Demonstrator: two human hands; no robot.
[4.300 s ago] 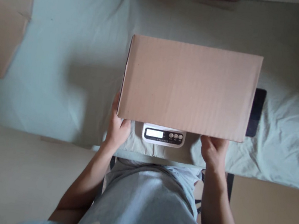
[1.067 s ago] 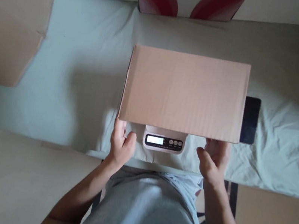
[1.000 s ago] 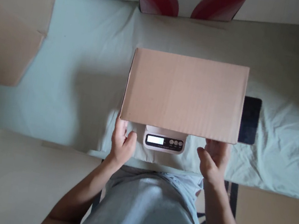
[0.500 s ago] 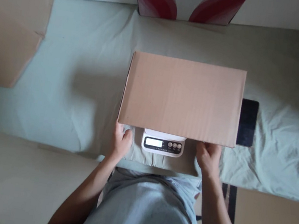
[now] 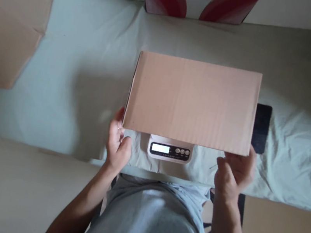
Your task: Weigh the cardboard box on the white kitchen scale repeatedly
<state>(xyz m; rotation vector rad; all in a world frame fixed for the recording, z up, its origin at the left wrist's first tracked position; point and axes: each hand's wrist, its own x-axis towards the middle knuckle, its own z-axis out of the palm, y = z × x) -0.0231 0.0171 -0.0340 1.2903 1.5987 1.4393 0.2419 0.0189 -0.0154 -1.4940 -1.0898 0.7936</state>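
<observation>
**Brown rectangular cardboard box [image 5: 193, 102] over white plastic scale [image 5: 169, 151]**

The left hand [image 5: 118, 148] meets the box's near left corner, the right hand [image 5: 233, 174] its near right, thumbs apart from fingers; how firmly either grips cannot be told. The scale's pale lit display [image 5: 160, 148] (its reading illegible) faces the person. A flat black rectangular object [image 5: 261, 129] shows past the box on pale green cloth [image 5: 97, 36].

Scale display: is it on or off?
On, it appears: the display of the scale glows bright white; no digits are readable.
</observation>
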